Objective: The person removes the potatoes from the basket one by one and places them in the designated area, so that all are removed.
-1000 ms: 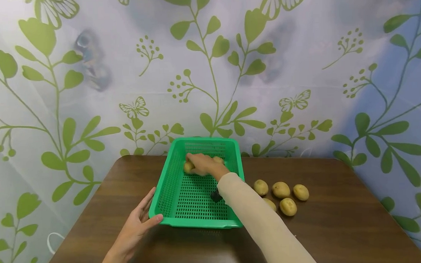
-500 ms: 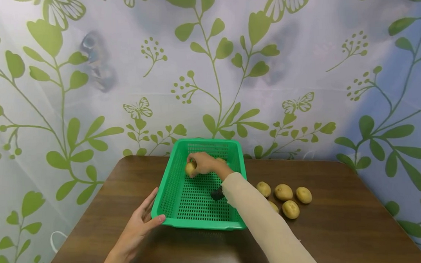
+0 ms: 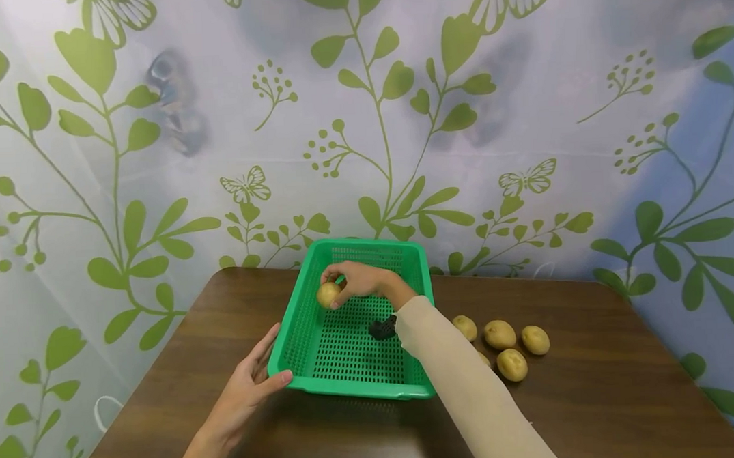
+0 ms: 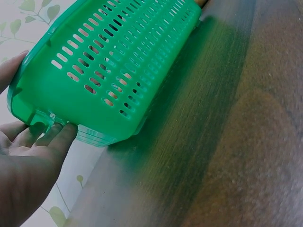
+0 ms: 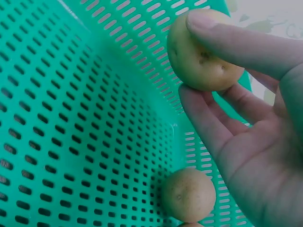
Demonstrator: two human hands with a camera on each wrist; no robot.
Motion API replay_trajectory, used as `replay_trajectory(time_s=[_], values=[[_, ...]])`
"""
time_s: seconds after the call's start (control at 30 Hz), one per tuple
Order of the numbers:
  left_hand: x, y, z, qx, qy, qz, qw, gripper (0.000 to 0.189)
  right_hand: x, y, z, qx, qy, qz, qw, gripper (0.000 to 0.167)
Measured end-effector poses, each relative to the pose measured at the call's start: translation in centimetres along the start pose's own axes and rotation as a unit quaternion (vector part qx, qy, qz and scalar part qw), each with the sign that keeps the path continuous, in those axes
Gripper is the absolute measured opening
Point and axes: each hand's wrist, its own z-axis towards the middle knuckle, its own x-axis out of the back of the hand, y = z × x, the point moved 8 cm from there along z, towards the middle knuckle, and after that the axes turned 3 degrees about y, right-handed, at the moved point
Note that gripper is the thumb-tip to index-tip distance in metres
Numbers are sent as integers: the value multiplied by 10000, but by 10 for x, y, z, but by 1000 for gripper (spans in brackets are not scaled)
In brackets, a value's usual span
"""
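Note:
My right hand (image 3: 364,281) holds a potato (image 3: 327,295) inside the green plastic basket (image 3: 361,388), near its left wall. In the right wrist view the thumb lies over this potato (image 5: 201,59) and the fingers are beneath it. Lower in that view, another potato (image 5: 189,195) lies in the basket, with a sliver of one more at the frame's edge. My left hand (image 3: 242,395) grips the basket's near left corner. The left wrist view has its fingertips under the basket rim (image 4: 21,78) and its thumb at the rim's outside.
Several potatoes (image 3: 499,334) lie on the brown table (image 3: 583,390) right of the basket, one partly behind the right sleeve (image 3: 466,388). A black device (image 3: 381,329) sits at the right wrist. Behind the table hangs a leaf-patterned curtain (image 3: 317,211).
My right hand has shifted left within the basket, and more of the potato it holds shows. The left hand keeps its place on the corner. The head view has swung slightly left.

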Motion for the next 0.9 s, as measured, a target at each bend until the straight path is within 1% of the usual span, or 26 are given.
replay_trajectory(time_s=[0.17, 0.37, 0.47, 0.67, 0.9], values=[[1, 0, 0, 14, 48, 27, 10000, 82, -1, -3, 0, 148, -259, 248, 9992, 49], [1, -1, 0, -7, 14, -26, 10000, 83, -7, -1, -3, -4, -823, 297, 9962, 50], [1, -1, 0, -1, -7, -50, 10000, 83, -7, -3, -6, -42, -990, 293, 9946, 49], [-1, 2, -1, -22, 11, -50, 10000, 83, 1, -12, -15, -34, -1139, 236, 9932, 46], [-1, 3, -2, -59, -34, 90, 9999, 83, 11, -15, -28, -187, -1190, 65, 9927, 44]])
